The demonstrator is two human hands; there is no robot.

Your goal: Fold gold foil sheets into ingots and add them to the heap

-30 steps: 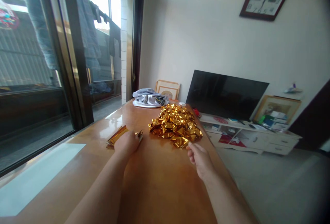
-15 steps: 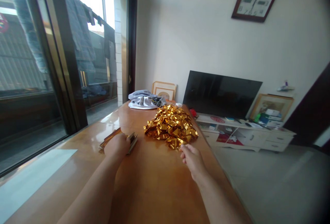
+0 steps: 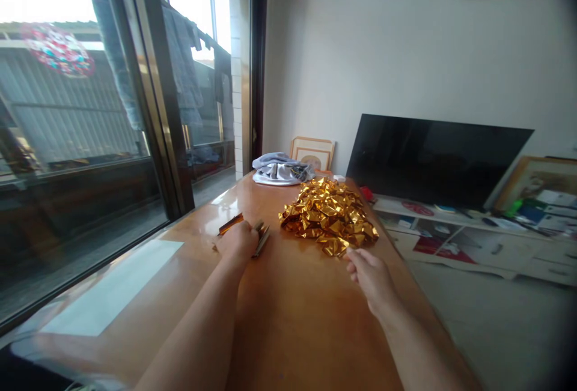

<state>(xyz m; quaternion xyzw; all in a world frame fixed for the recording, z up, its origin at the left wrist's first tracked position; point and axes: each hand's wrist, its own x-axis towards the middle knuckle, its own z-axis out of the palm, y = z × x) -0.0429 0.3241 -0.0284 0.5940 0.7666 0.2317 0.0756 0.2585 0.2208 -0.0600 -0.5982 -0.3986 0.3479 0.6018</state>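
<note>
A heap of folded gold foil pieces (image 3: 331,208) lies on the glossy wooden table (image 3: 293,319) ahead of me. At its near right edge my right hand (image 3: 368,271) is closed in a pinch, its fingertips at the corner of a folded gold foil piece (image 3: 334,247). Left of the heap, my left hand (image 3: 241,239) has its fingers curled down over flat gold foil papers (image 3: 261,241). Their ends stick out on both sides of the hand, which hides the middle part.
Behind the heap lies a bundle of grey-blue cloth (image 3: 279,172). A pale sheet (image 3: 117,286) rests along the table's left side, by the glass sliding door (image 3: 153,96). Beyond the right edge stand a television (image 3: 437,163) and a white low cabinet (image 3: 478,244).
My view has turned left and tilted down a little, so everything sits farther right. Both hands keep nearly the same places on the table.
</note>
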